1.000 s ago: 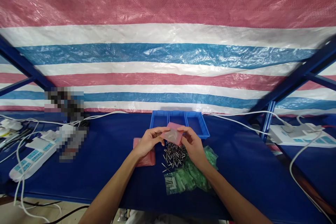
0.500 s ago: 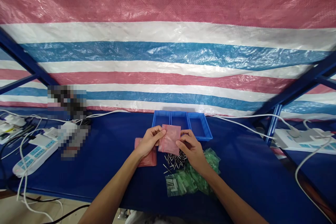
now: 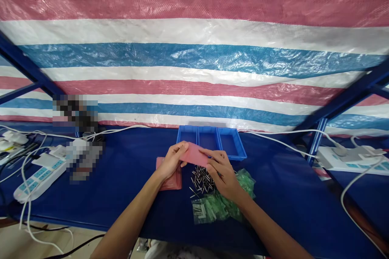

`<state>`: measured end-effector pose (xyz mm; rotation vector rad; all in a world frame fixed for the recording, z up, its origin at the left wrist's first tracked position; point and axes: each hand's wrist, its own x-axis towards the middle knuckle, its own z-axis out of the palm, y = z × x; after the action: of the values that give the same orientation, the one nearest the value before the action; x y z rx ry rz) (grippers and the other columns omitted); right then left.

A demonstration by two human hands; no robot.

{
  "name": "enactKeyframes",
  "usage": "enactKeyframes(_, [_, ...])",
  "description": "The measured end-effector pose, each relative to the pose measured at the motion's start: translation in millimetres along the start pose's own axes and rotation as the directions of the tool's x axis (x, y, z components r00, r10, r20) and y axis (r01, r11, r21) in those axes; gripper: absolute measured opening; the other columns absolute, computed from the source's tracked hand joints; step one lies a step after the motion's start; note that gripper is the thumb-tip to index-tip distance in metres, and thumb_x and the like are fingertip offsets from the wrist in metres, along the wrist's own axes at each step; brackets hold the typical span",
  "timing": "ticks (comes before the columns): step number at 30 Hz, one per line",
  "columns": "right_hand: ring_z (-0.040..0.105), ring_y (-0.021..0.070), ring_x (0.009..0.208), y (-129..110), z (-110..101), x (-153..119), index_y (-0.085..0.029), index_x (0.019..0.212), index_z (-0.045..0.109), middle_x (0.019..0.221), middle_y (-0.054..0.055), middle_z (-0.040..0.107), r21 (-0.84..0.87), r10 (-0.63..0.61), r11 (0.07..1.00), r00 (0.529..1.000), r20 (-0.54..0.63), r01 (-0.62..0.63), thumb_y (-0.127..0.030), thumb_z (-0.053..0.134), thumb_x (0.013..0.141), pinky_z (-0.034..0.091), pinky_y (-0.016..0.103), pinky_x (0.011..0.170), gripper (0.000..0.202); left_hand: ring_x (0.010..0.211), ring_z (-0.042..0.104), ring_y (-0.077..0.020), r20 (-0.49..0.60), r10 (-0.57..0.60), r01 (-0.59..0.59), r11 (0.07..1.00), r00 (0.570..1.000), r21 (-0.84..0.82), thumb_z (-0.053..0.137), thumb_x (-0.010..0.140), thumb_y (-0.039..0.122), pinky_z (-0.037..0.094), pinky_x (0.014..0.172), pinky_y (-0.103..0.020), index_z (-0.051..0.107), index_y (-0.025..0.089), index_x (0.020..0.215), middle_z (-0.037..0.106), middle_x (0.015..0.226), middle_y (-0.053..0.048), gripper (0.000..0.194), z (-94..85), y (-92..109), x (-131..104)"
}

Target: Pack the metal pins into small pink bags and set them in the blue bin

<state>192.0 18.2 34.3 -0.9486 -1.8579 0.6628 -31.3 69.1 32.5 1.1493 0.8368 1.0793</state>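
Between my two hands a small pink plastic bag (image 3: 194,154) is held up, tilted down to the right. My left hand (image 3: 174,159) pinches its left end between thumb and fingers. At the bag's right end, the fingers of my right hand (image 3: 223,172) are closed on its edge. A stack of pink bags (image 3: 174,181) lies under my left hand on the blue table. Below the held bag is a loose pile of small metal pins (image 3: 202,180). Several green-tinted clear bags (image 3: 219,207), some with pieces inside, lie beside and partly under my right wrist.
A blue tray (image 3: 232,143) with three compartments stands behind my hands. White power strips with cables lie at the left (image 3: 42,176) and right (image 3: 349,160). A striped plastic sheet (image 3: 194,56) hangs behind, between blue metal posts.
The pink bag has turned from nearly upright and square-on to tilted, showing a narrower face. My right fingers have shifted further over its right edge.
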Motion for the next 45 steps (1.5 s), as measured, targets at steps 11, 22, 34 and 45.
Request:
enactKeyframes(11, [0.065, 0.0222, 0.081, 13, -3, 3, -0.032, 0.122, 0.081, 0.121, 0.008, 0.073, 0.307, 0.295, 0.916, 0.951, -0.088, -0.256, -0.047, 0.057, 0.106, 0.055, 0.037, 0.07, 0.033, 0.056, 0.044, -0.0094, 0.084, 0.039, -0.06, 0.964, 0.996, 0.259, 0.078, 0.091, 0.05, 0.033, 0.052, -0.022, 0.079, 0.02, 0.119, 0.061, 0.071, 0.0, 0.042, 1.3, 6, -4])
enactKeyframes(22, [0.061, 0.0166, 0.07, 6, -3, 5, -0.035, 0.14, 0.07, 0.138, 0.008, 0.068, 0.389, 0.375, 0.855, 0.927, -0.009, -0.343, -0.048, 0.061, 0.103, 0.046, 0.026, 0.044, 0.041, 0.107, 0.058, -0.0282, -0.14, 0.466, -0.224, 0.64, 0.873, 0.735, 0.071, 0.097, 0.035, 0.048, 0.095, -0.039, 0.082, 0.028, 0.111, 0.078, 0.109, -0.007, 0.02, -24.3, 7, 8])
enactKeyframes(34, [0.059, 0.0162, 0.065, 17, -3, 4, -0.031, 0.127, 0.074, 0.121, 0.008, 0.073, 0.355, 0.366, 0.879, 0.928, -0.071, -0.32, -0.048, 0.061, 0.104, 0.048, 0.03, 0.052, 0.032, 0.128, 0.054, -0.0342, 0.003, 0.384, -0.183, 0.433, 0.923, 0.883, 0.062, 0.1, 0.028, 0.043, 0.111, -0.054, 0.081, 0.024, 0.115, 0.073, 0.116, -0.012, 0.024, -30.6, -7, 16])
enactKeyframes(45, [0.059, 0.0169, 0.064, 15, -1, 5, -0.029, 0.116, 0.075, 0.106, 0.006, 0.072, 0.298, 0.323, 0.91, 0.943, -0.074, -0.288, -0.046, 0.056, 0.107, 0.05, 0.033, 0.06, 0.027, 0.138, 0.042, -0.0408, 0.127, 0.464, -0.231, 0.175, 0.877, 0.957, 0.057, 0.105, 0.032, 0.038, 0.112, -0.06, 0.081, 0.021, 0.085, 0.066, 0.139, -0.011, 0.033, -20.3, -5, 11])
